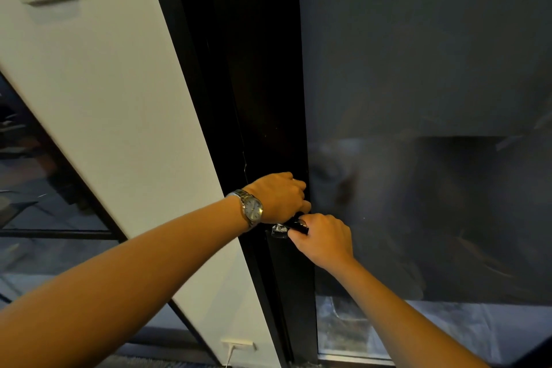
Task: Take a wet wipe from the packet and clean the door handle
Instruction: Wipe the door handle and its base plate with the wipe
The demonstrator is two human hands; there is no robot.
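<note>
I see both bare hands meet at the dark door frame (263,104), slightly below the middle of the view. The small glossy black wet-wipe packet with a pale printed patch (288,227) sits between them, at about five o'clock from the left hand (279,196) and ten o'clock from the right hand (324,237).

The right hand has its fingers curled and pressed onto the packet's right end, pinching it. The left hand is fisted, knuckles up, its fingertips tucked down towards the packet's top edge; whether they grip a flap or a wipe, I cannot tell, since the hand covers that spot. A silver metal wristwatch (252,207) rides the left wrist.

I judge the packet light, soft and crinkly, its film slippery, so it should be held by a firm pinch at one end while the other hand peels at the opening. A wipe would be limp and damp, best taken by a corner.

The packet's long axis runs roughly from eight o'clock to two o'clock, the printed end pointing low left, the other end hidden in the right hand.

The door handle I cannot make out; it may lie behind the hands. The frosted grey glass door panel (418,69) fills the right side.
</note>
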